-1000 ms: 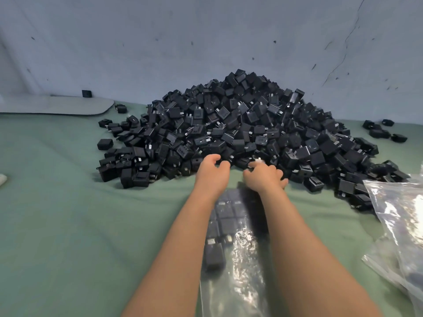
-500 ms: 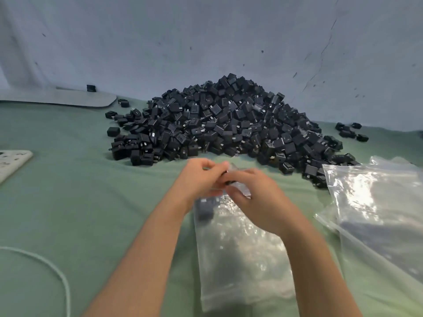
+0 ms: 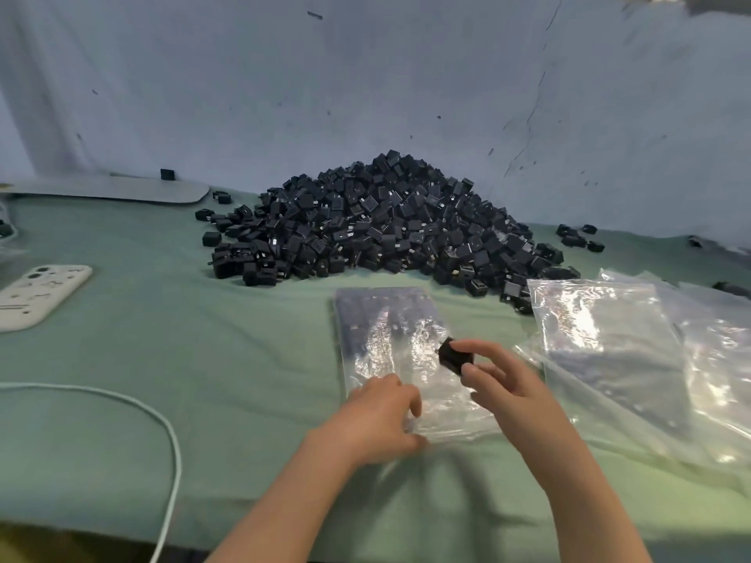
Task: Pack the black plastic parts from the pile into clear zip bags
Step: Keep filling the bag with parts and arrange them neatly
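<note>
A big pile of black plastic parts (image 3: 382,225) lies on the green cloth against the wall. In front of it a clear zip bag (image 3: 390,343) lies flat, with several black parts showing through its far end. My left hand (image 3: 382,416) grips the bag's near edge with curled fingers. My right hand (image 3: 504,384) pinches one black part (image 3: 454,355) between thumb and fingers, just above the bag's near right side.
A stack of clear bags (image 3: 634,359) lies to the right. At the left lie a white phone case (image 3: 36,294) and a white cable (image 3: 162,432). A grey flat board (image 3: 113,193) sits at the back left. A few stray parts (image 3: 579,239) lie right of the pile.
Both hands have drawn back from the pile toward me. The bag now lies flat further out, my left hand is at its near edge, and my right hand holds a single black part.
</note>
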### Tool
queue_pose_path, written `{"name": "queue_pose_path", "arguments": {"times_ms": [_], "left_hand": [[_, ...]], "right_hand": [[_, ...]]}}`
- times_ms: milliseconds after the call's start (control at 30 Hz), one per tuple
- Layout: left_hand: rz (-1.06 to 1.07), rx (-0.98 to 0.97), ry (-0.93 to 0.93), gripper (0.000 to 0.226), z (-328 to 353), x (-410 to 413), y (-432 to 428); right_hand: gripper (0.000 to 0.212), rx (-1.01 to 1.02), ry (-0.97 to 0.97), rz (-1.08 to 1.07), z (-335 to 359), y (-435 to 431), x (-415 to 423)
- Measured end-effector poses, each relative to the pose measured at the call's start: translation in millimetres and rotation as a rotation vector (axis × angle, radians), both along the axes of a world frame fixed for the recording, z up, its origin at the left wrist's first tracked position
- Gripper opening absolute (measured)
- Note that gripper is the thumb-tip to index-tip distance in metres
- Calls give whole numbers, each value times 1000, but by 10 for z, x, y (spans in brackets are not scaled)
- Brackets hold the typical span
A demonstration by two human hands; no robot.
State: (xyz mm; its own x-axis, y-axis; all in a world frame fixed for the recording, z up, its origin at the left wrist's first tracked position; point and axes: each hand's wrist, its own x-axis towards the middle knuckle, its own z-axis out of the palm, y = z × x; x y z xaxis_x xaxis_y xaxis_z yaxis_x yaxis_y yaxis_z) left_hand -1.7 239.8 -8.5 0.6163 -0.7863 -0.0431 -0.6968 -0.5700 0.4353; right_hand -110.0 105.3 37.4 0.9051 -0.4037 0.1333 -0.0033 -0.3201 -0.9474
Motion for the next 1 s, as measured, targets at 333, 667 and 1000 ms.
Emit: {"name": "queue_pose_path", "arguments": {"times_ms": [333, 667, 1000], "left_hand": [[178, -412, 15, 8, 181, 58, -2], [179, -397, -245, 19, 325, -44, 42], [-2, -118, -208, 12, 484, -152, 84]], "right_hand": [[28, -613, 298, 56, -37, 238, -32], [43, -938, 343, -248, -300, 405, 144], [32, -1088, 586, -132, -428, 399, 249]]}}
